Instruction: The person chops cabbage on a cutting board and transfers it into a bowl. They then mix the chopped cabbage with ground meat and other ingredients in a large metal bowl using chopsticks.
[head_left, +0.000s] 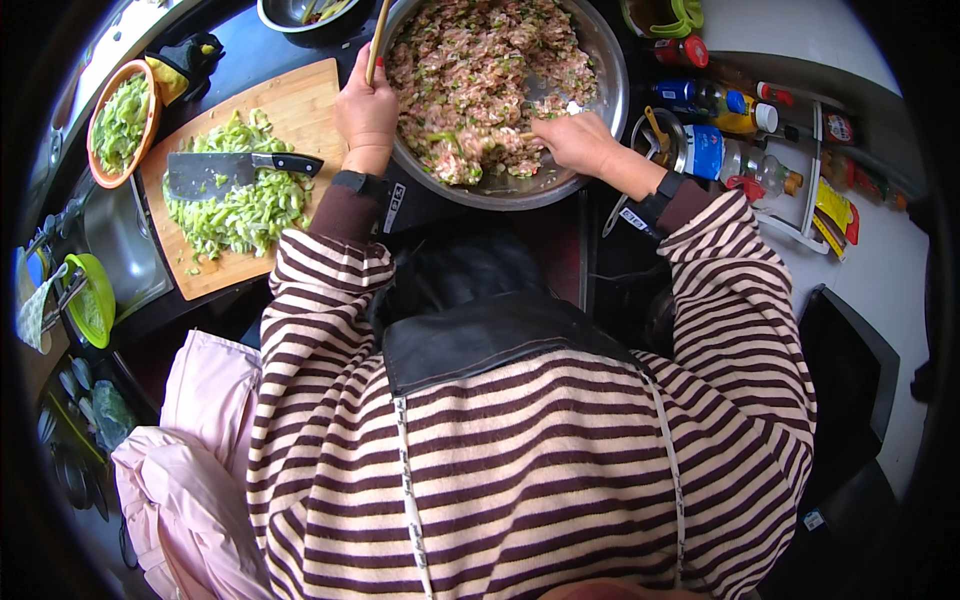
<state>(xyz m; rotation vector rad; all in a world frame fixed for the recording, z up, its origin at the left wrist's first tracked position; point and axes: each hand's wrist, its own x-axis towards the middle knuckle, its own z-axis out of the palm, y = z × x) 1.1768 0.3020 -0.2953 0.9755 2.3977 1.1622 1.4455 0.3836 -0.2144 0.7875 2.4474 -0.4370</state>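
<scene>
Condiment bottles (765,118), a cleaver (210,176), a chopping board (312,100) and a steel sink (128,235) near the left edge of the desk (238,52) mark a kitchen.

1. At your wristbands (657,203), white labels (634,218) bear dark marks, too small to read.
2. Your pale apron straps (408,480) carry dark lettering, illegible.
3. To your right, blue bottle label (707,150): print illegible.
</scene>
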